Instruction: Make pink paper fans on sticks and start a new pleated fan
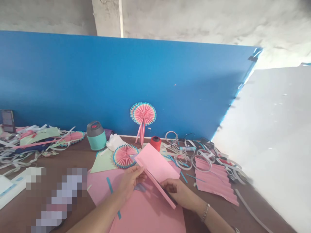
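Note:
A folded sheet of pink paper is held up at a slant, with a narrow strip turned along its near edge. My left hand pinches its upper left corner between thumb and fingers. Curled fingers of my right hand press on the fold at the lower right. Something dark shows along the fold under that hand; I cannot tell what it is. Below lie larger pink sheets with a blue strip on them. Just beyond my left hand lies a round pleated pink paper fan with a blue edge.
Another pleated fan leans against the blue panel. A red spool and a teal container stand at the back. Right: white rings and pleated pink paper. Left: paper scraps and a phone.

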`<state>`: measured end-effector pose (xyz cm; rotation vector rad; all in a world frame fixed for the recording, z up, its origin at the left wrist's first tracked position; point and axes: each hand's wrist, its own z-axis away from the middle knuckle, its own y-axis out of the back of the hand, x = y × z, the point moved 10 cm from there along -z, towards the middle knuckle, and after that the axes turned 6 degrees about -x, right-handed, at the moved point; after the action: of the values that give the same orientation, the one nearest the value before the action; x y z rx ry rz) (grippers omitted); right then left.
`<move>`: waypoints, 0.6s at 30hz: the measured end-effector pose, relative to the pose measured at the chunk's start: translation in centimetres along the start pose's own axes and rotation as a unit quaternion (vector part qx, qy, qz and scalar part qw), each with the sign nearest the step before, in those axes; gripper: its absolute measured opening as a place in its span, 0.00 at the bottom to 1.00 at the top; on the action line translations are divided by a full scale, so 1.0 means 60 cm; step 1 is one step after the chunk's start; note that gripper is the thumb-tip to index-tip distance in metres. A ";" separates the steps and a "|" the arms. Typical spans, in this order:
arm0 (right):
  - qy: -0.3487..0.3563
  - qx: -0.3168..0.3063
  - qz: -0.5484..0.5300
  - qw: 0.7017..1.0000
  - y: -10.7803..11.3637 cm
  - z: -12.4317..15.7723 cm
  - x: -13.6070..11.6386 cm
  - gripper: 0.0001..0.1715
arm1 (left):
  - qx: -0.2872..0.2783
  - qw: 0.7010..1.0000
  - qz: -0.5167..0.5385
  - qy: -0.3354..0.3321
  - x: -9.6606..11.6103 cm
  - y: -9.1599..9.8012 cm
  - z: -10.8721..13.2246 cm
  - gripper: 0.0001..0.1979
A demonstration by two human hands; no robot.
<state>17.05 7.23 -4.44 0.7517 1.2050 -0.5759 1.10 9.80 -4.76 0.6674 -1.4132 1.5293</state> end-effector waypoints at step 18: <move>-0.010 -0.001 0.007 1.000 -0.004 -0.001 0.007 0.13 | -0.014 0.999 -0.048 0.009 -0.005 -0.010 0.005 0.16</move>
<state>16.91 7.14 -4.90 0.7503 1.1811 -0.5686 1.72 9.36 -4.68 0.6937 -1.3672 1.4340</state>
